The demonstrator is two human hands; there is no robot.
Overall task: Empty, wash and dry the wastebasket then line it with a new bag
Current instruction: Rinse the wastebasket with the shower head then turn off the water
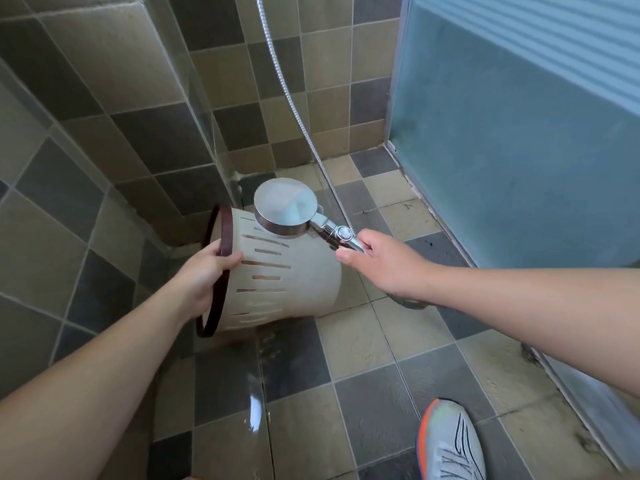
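A cream wastebasket [298, 282] with slotted sides and a dark brown rim lies tipped on its side over the tiled shower floor, its opening facing left. My left hand [204, 275] grips the brown rim. My right hand [377, 261] holds the chrome handle of a shower head [285, 211], whose round face hangs just above the basket's upper side. The metal hose [294, 109] runs up from the handle along the wall. The inside of the basket is hidden.
Tiled walls close the corner at left and behind. A frosted glass door [519, 133] stands at the right. The floor [294, 368] in front of the basket is wet. My shoe [450, 445] is at the bottom right.
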